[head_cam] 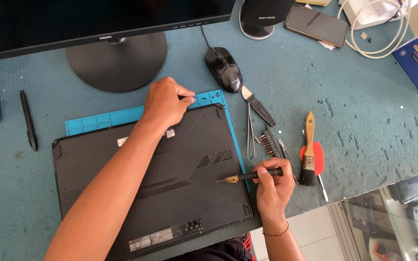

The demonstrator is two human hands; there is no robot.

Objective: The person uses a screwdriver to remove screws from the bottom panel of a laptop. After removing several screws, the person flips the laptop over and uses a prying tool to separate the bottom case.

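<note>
Right hand [273, 183] pinched the thin, light screwdriver [250, 176] by its handle, left hand [164, 102] curled, bracing the rigid laptop [170, 179] (slick shell, probably) at its far edge

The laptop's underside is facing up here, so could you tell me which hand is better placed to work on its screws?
The right hand, probably: it already holds the screwdriver with its tip over the laptop. The left hand rests at the back edge, holding no tool.

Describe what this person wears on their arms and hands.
Both forearms are bare, with no sleeves or gloves in view. The right hand has a thin red cord bracelet around the wrist. The left hand shows no ring, watch or band.
</note>
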